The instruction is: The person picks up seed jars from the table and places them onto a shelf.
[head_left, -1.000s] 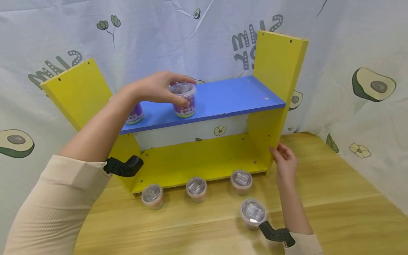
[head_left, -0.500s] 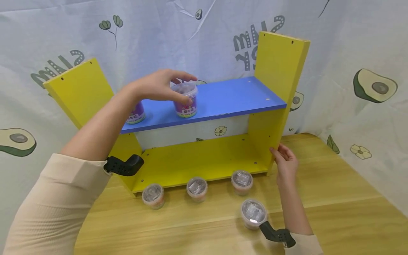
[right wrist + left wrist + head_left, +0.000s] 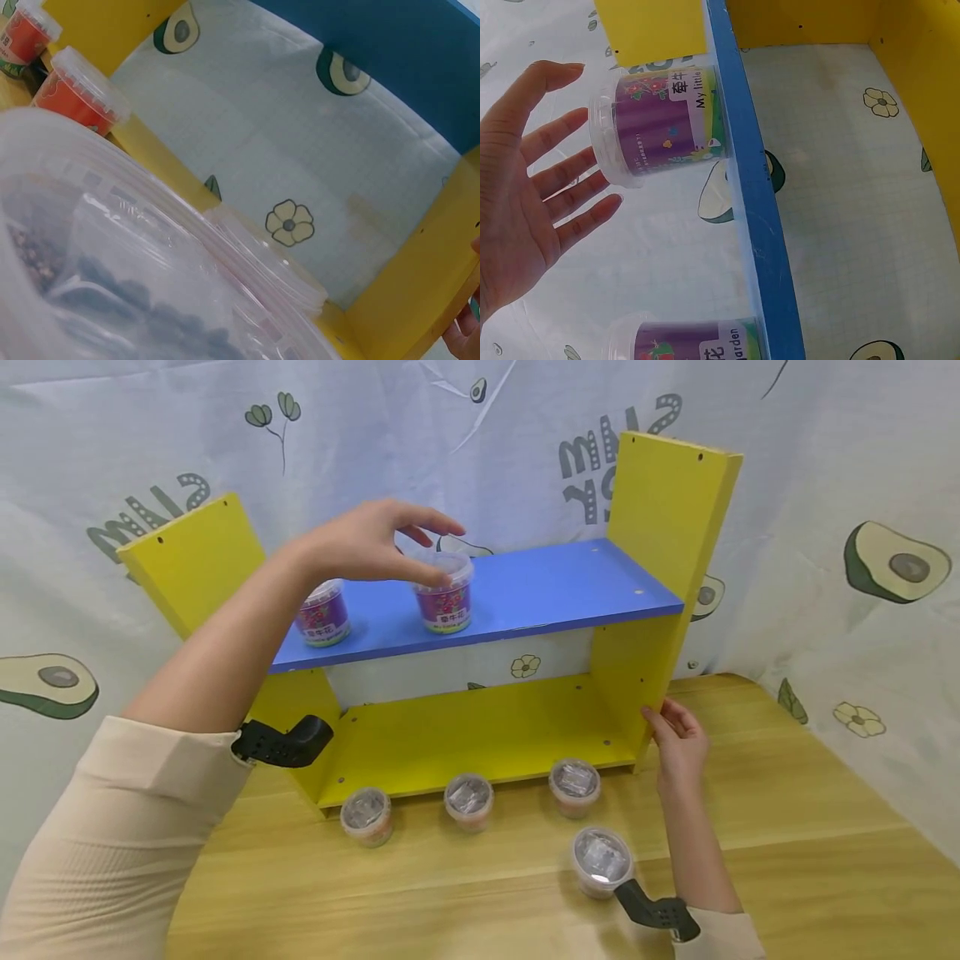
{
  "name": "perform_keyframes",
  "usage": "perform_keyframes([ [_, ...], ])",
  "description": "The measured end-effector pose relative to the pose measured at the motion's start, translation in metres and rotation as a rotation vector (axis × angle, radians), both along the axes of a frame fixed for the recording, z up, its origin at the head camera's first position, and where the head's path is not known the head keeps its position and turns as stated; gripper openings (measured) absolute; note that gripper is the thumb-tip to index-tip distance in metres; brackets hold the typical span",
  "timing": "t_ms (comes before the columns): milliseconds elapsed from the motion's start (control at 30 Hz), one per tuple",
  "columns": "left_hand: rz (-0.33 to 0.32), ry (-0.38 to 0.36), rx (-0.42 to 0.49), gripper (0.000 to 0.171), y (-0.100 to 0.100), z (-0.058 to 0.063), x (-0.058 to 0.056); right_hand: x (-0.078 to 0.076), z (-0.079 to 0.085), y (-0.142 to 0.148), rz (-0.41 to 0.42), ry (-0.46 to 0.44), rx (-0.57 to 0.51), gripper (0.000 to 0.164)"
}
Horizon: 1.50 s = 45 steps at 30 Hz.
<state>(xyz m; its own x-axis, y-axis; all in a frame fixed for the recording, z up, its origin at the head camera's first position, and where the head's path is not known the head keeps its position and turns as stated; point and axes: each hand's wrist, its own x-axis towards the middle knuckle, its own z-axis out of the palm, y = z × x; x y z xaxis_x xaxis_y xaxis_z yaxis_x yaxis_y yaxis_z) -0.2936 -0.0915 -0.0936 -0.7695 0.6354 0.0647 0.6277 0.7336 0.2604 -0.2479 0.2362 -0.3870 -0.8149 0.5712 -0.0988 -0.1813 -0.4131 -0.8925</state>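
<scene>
A purple-labelled plastic tub (image 3: pixel 444 602) stands upright on the blue shelf board (image 3: pixel 555 585). My left hand (image 3: pixel 382 545) is spread around its rim from the left. In the left wrist view the fingers (image 3: pixel 570 172) are apart and relaxed, close to the clear lid of the tub (image 3: pixel 660 124); whether a fingertip touches cannot be told. A second purple tub (image 3: pixel 324 614) stands further left on the same board. My right hand (image 3: pixel 681 745) grips the front edge of the yellow right side panel (image 3: pixel 630 681), thumb in front, with the other fingers partly hidden behind.
Several orange-labelled tubs with clear lids stand on the wooden table before the yellow bottom board (image 3: pixel 480 735): a left tub (image 3: pixel 366 817), a middle tub (image 3: pixel 468 802), a right tub (image 3: pixel 574 787) and a nearer tub (image 3: pixel 602 862). A printed cloth (image 3: pixel 480 443) hangs behind.
My left hand has loosened from the purple tub and risen slightly, its fingers parting. The tub stays on the blue board. My right hand keeps its grip on the panel. The head view has shifted slightly.
</scene>
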Motion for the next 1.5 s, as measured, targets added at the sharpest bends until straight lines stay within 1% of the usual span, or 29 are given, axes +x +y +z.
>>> perform_keyframes([
  [100, -0.007, 0.021, 0.022, 0.061, 0.0, 0.002, 0.005, 0.0, 0.0, 0.001, -0.003, -0.003, -0.01, 0.017],
  [200, -0.021, 0.066, 0.063, 0.062, -0.002, 0.005, 0.014, 0.0, 0.0, 0.001, 0.009, -0.008, -0.002, 0.017],
  [300, -0.059, 0.103, 0.106, 0.061, -0.002, 0.006, 0.023, -0.001, 0.001, 0.001, 0.014, -0.002, 0.001, 0.017],
  [367, -0.093, 0.116, 0.111, 0.06, -0.002, 0.004, 0.026, -0.001, 0.002, 0.002, 0.014, 0.01, -0.007, 0.017],
  [433, -0.12, 0.118, 0.108, 0.059, -0.002, 0.001, 0.027, -0.001, 0.002, 0.002, 0.008, 0.021, -0.018, 0.017],
  [533, -0.135, 0.112, 0.116, 0.059, -0.003, -0.005, 0.027, -0.001, 0.002, 0.003, 0.005, 0.028, -0.032, 0.017],
  [633, -0.137, 0.108, 0.153, 0.058, -0.005, -0.01, 0.029, 0.0, 0.002, 0.003, 0.009, 0.03, -0.032, 0.018],
  [733, -0.152, 0.125, 0.19, 0.056, -0.007, -0.016, 0.031, 0.0, 0.002, 0.003, 0.014, 0.032, -0.03, 0.017],
  [900, -0.216, 0.166, 0.238, 0.051, -0.009, -0.025, 0.038, 0.0, 0.003, 0.002, 0.013, 0.02, -0.029, 0.017],
  [967, -0.251, 0.177, 0.253, 0.048, -0.008, -0.029, 0.041, 0.0, 0.003, 0.002, 0.012, 0.021, -0.032, 0.017],
  [1067, -0.301, 0.167, 0.253, 0.046, -0.007, -0.036, 0.045, 0.0, 0.002, 0.002, 0.005, 0.03, -0.039, 0.017],
  [1167, -0.346, 0.13, 0.228, 0.045, -0.006, -0.046, 0.047, -0.001, 0.002, 0.002, 0.006, 0.025, -0.03, 0.017],
  [1300, -0.356, 0.074, 0.184, 0.044, -0.004, -0.062, 0.05, 0.0, 0.002, 0.002, 0.015, 0.003, -0.014, 0.017],
  [1367, -0.352, 0.058, 0.164, 0.042, -0.003, -0.069, 0.051, 0.0, 0.001, 0.002, 0.018, -0.007, -0.012, 0.017],
  [1500, -0.371, 0.038, 0.144, 0.04, 0.001, -0.08, 0.052, 0.001, 0.001, 0.002, 0.024, -0.018, -0.007, 0.018],
])
